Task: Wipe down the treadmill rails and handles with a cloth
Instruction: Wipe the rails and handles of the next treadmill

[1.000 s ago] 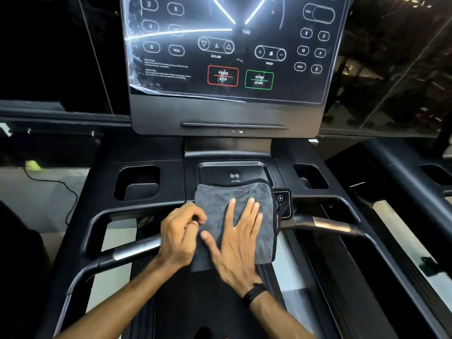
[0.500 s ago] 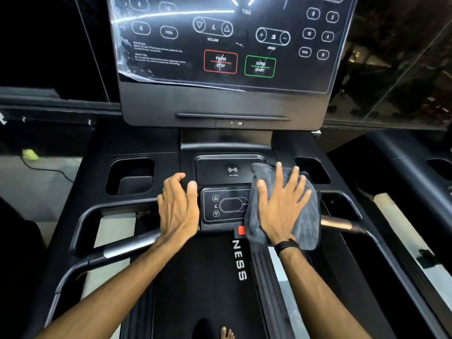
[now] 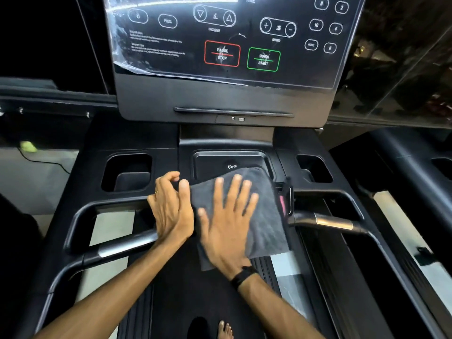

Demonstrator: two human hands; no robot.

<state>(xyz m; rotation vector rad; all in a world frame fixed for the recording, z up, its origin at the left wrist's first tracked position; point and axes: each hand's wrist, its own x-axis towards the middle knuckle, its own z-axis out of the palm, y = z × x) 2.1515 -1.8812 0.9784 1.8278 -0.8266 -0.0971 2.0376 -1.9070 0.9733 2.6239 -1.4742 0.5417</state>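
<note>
Grey cloth [image 3: 263,216]: spread flat over the centre control panel of the treadmill, just below the wireless charging tray [image 3: 232,160], its lower edge hanging toward the belt.
Right hand [image 3: 227,221]: fingers straight and splayed, palm pressing the cloth down; it grips nothing. Blurred, so a wiping stroke seems under way.
Left hand [image 3: 171,211]: just beside the cloth's left edge, fingers loosely curled, holding nothing that can be made out.
Progress: judged early to middle; the cloth is on the centre console, while the silver-banded handles, left [image 3: 122,245] and right [image 3: 335,222], and the side rails look yet to be wiped.
Surface: matte black plastic with cup wells [image 3: 127,172].
Room: dim, glass walls behind the display [image 3: 232,40], pale floor, a bare foot [image 3: 225,330] on the belt.
</note>
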